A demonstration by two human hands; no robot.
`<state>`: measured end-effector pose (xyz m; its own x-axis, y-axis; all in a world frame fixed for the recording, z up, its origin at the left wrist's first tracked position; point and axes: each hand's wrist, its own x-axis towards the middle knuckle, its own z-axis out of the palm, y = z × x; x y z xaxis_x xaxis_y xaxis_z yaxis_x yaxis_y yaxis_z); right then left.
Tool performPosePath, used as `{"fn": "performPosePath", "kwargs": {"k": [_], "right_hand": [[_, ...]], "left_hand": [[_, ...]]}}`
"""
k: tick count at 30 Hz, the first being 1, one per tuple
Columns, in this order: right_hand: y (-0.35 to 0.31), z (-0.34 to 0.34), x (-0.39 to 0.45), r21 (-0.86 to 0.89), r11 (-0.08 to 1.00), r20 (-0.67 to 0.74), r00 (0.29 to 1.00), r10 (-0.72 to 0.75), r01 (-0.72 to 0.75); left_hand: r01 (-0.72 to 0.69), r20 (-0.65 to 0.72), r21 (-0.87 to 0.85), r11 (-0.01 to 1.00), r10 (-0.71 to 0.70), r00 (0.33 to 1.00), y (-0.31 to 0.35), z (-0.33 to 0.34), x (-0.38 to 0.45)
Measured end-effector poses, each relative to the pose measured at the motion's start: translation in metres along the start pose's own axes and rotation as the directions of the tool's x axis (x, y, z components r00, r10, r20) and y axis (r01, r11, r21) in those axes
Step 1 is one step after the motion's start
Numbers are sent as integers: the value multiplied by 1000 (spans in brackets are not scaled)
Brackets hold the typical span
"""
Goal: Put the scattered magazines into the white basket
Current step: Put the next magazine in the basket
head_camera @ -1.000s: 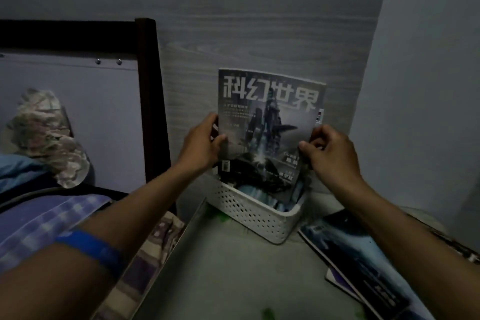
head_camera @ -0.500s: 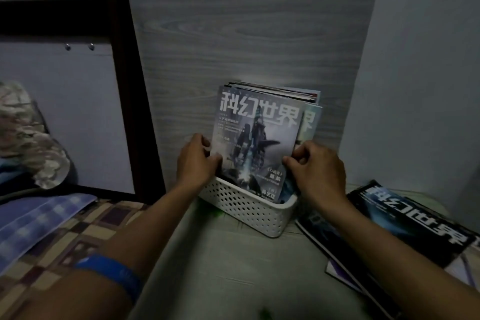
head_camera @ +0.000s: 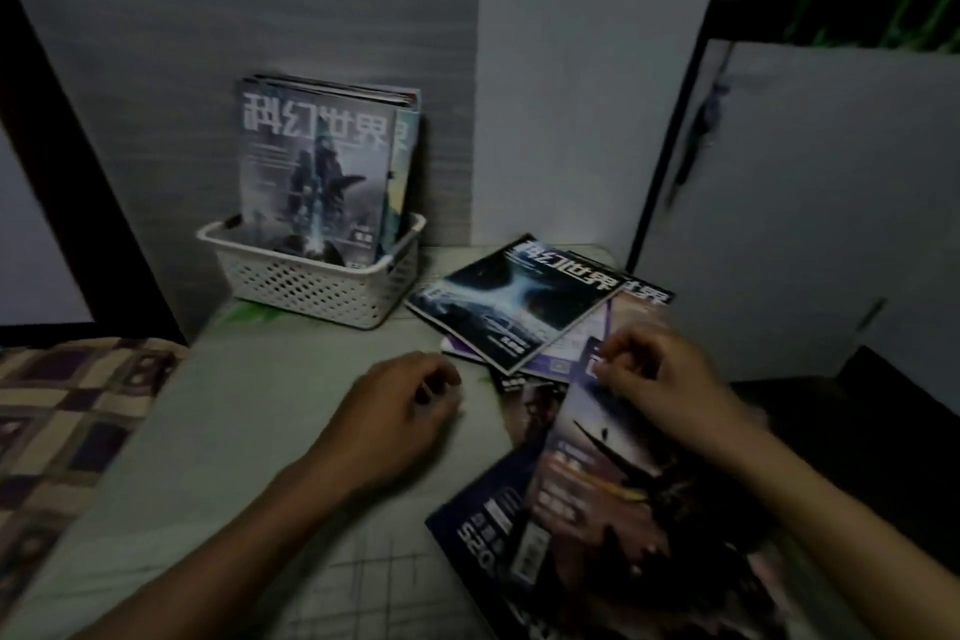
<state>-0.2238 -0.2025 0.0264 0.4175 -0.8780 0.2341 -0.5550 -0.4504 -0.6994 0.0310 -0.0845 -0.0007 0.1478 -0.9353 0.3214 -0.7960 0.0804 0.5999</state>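
- A checked bedspread (head_camera: 67,411) is lying far out to the left of the left hand's fingers, at the edge of the pale tabletop (head_camera: 249,442).
- The white basket (head_camera: 317,278) is standing beyond and to the left of the left fingers, against the wall, with several magazines upright in it; the front basket magazine (head_camera: 311,172) is showing its cover.
- The left hand (head_camera: 400,411) is hovering over bare tabletop, its fingers (head_camera: 441,382) loosely curled and holding nothing.
- Just ahead of both sets of fingers, a dark star-burst magazine (head_camera: 519,301) is topping a loose heap on the tabletop.
- The right hand (head_camera: 660,374) is resting at the top edge of the nearest magazine (head_camera: 602,489), fingers (head_camera: 613,364) curled; blur is hiding whether they are pinching its corner, so I cannot tell.
- To my eye the step in hand is picking up the next loose magazine; the next move calls for a firm grip on one copy, then carrying it left to the basket.
- The heap's lower copies are covered, the nearest cover is running off the bottom edge, and the dim light is smearing most print.
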Motion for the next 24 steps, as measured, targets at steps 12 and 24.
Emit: {"fn": "performPosePath", "kwargs": {"k": [12, 24], "right_hand": [[28, -29, -106, -613, 790, -4, 1000, 24, -21], [-58, 13, -46, 545, 838, -29, 999, -16, 29]], "left_hand": [[359, 366, -417, 835, -207, 907, 94, 60, -11], [-158, -281, -729, 666, -81, 956, 65, -64, -31]]}}
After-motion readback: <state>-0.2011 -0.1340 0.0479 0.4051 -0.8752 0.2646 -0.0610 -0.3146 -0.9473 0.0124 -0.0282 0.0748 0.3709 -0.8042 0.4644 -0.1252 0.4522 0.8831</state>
